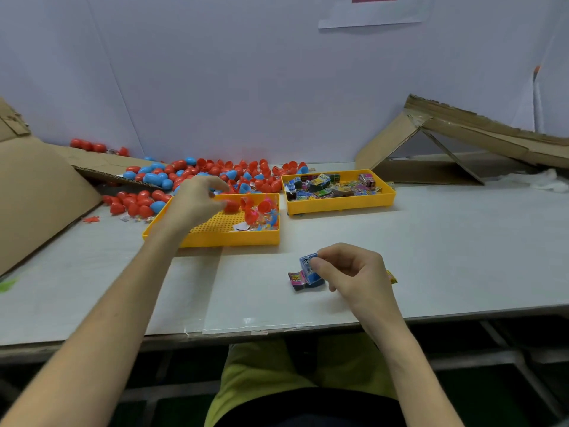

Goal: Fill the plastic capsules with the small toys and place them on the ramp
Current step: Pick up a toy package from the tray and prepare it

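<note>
Hands: L (197, 198) pinches red capsule (231, 206), R (348, 269) grips toy packets (308, 268).

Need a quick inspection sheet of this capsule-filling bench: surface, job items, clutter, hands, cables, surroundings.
Surface: pale table, taped seams at the front edge.
Job's things: red and blue capsule pile at the back left; near yellow tray holding capsule halves and small toys; far yellow tray full of toy packets; cardboard ramp at the back right.
Clutter: red scrap, green scrap, white wad, yellow packet behind the right hand.
Hands: left hand over the near tray, fingertips at a red capsule half, grip unclear; right hand pinches a blue packet with other packets under it.
Cables: nothing seen.
Surroundings: white wall panels, paper sheet, cardboard slope at left.
</note>
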